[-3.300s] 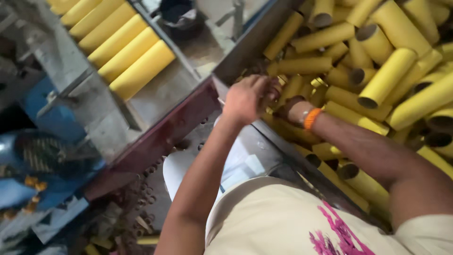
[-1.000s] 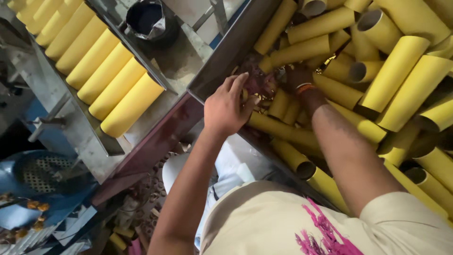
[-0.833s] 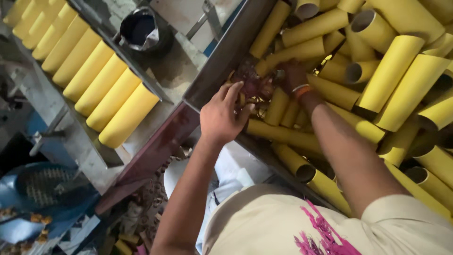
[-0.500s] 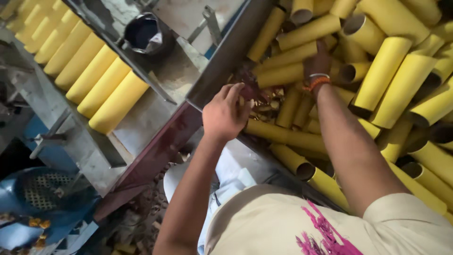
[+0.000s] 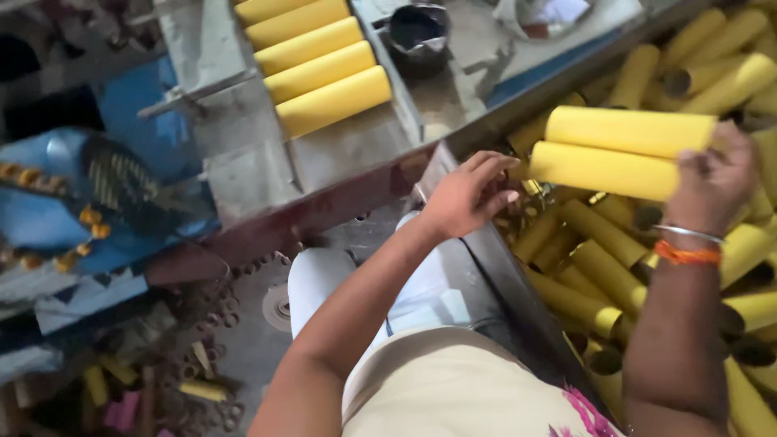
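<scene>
Two long yellow cardboard tubes (image 5: 615, 150) lie side by side and nearly level in your right hand (image 5: 716, 182), raised clear above the heap of loose yellow cardboard tubes (image 5: 599, 275) that fills the metal-sided bin (image 5: 502, 267) on your right. You grip the pair at their right-hand ends, fingers (image 5: 696, 166) curled over the top tube and closed round both, so the free ends jut leftward; held that way, the two stay parallel and can be carried together, it seems. An orange thread band and a thin metal bangle (image 5: 688, 243) sit on that wrist.

Your left hand (image 5: 469, 194) hangs over the bin's near edge, its fingers (image 5: 494, 170) loosely spread and slightly bent, fingertips just beside the free end of the lower tube; whether they touch it cannot be told. They hold nothing.

Beyond the bin, a neat row of yellow cardboard tubes (image 5: 316, 61) lies packed side against side on the grey metal bench (image 5: 259, 162), apparently so that none roll. A small dark metal pot (image 5: 417, 32) stands near the row. A blue machine part (image 5: 89, 194) sits at far left, and small rings and scraps litter the floor (image 5: 202, 356) below.
</scene>
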